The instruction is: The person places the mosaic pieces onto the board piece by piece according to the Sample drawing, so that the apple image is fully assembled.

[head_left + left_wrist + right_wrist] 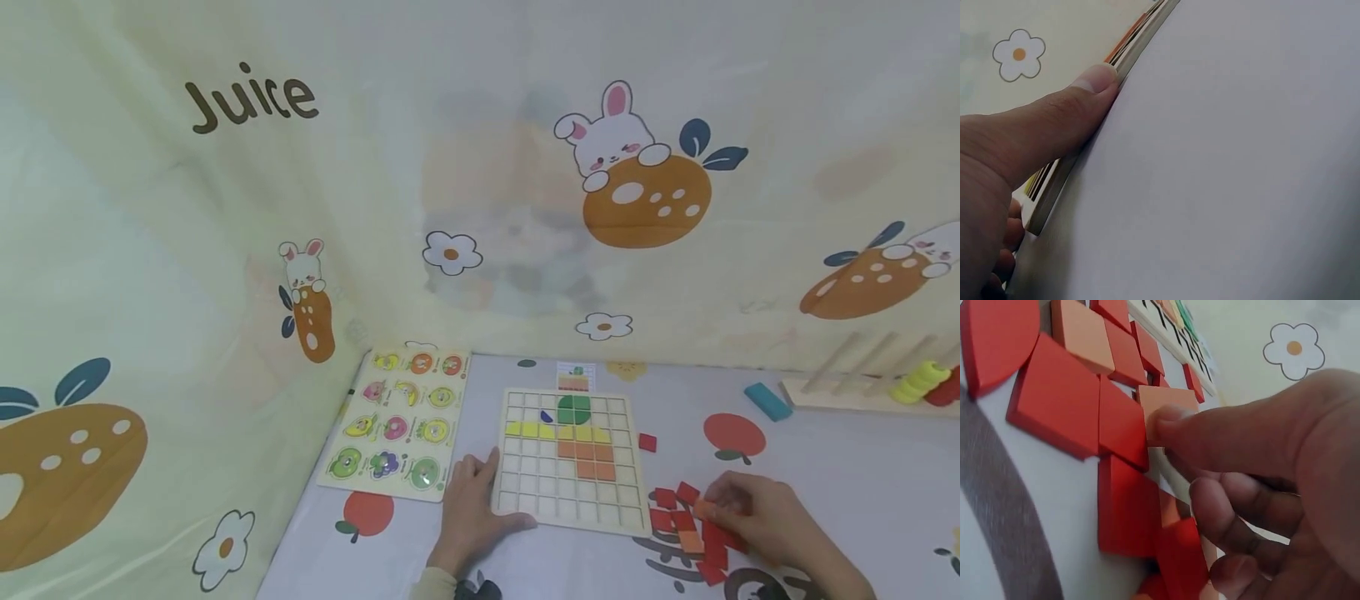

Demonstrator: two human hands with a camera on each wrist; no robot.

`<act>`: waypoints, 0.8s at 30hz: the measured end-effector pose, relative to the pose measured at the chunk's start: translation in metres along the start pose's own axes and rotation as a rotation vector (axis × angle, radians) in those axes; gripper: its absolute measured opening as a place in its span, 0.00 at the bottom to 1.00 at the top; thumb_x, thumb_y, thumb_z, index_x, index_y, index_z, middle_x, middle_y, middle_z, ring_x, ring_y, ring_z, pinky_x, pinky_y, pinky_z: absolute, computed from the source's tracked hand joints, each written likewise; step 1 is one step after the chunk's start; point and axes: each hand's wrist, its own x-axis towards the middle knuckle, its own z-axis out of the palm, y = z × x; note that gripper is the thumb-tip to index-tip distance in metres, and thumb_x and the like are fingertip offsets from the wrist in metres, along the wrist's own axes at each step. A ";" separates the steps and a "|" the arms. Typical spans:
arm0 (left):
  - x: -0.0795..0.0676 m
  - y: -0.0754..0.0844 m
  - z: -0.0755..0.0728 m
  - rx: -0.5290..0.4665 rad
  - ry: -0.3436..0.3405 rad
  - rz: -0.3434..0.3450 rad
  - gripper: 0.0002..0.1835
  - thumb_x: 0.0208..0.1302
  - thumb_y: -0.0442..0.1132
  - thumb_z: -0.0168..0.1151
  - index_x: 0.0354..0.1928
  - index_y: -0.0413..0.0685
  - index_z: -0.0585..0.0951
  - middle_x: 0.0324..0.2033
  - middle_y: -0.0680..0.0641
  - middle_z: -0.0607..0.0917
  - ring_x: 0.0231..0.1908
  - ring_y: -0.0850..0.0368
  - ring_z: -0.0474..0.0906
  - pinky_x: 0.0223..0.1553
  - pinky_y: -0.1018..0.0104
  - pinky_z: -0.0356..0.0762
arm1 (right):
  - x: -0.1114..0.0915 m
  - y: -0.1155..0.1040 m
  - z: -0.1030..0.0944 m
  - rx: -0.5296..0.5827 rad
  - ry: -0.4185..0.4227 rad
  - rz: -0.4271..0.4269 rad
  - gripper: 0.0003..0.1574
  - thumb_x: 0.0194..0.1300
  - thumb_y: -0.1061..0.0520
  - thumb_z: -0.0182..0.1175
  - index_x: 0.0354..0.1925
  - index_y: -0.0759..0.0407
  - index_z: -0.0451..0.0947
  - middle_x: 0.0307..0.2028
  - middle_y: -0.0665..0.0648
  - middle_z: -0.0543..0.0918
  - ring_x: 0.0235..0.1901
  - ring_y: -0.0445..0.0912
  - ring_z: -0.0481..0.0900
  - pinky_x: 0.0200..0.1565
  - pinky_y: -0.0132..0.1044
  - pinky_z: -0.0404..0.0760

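Observation:
A grid board (536,492) lies on the table, holding green, yellow, orange and blue tiles in its upper part. My left hand (471,510) rests at its near left corner, fingers along the left side. In the left wrist view the thumb (1066,112) presses straight along the board's edge (1047,203). To the right of the board, my right hand (765,512) pinches an orange square tile (1169,400) between thumb and fingers. Loose red tiles (1063,394) lie close under it, with another orange tile (1082,337) among them.
A fruit puzzle board (405,429) lies left of the grid board. A small picture card (576,377) sits at its far edge, and a lone red tile (647,442) beside it. Far right are a turquoise block (768,402) and a pegged wooden rack (840,396). A printed curtain rises behind.

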 end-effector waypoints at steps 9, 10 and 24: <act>0.001 0.000 0.000 0.004 0.006 0.014 0.68 0.34 0.74 0.83 0.80 0.55 0.68 0.39 0.59 0.64 0.39 0.65 0.57 0.38 0.70 0.58 | 0.006 -0.018 0.006 0.117 0.077 0.003 0.40 0.67 0.32 0.70 0.65 0.56 0.78 0.38 0.52 0.87 0.33 0.46 0.80 0.33 0.35 0.81; 0.001 0.000 0.000 0.007 0.008 0.014 0.68 0.34 0.74 0.83 0.80 0.55 0.68 0.39 0.59 0.64 0.39 0.65 0.57 0.38 0.70 0.58 | 0.008 -0.021 0.008 0.138 0.085 0.009 0.41 0.67 0.31 0.70 0.65 0.56 0.78 0.38 0.52 0.88 0.33 0.46 0.81 0.33 0.35 0.81; 0.001 0.002 -0.002 0.015 -0.001 0.008 0.68 0.34 0.74 0.83 0.80 0.55 0.69 0.39 0.58 0.64 0.40 0.64 0.57 0.38 0.68 0.57 | 0.031 -0.072 0.053 0.268 0.224 -0.082 0.37 0.61 0.38 0.78 0.59 0.58 0.84 0.44 0.59 0.92 0.44 0.51 0.89 0.40 0.31 0.80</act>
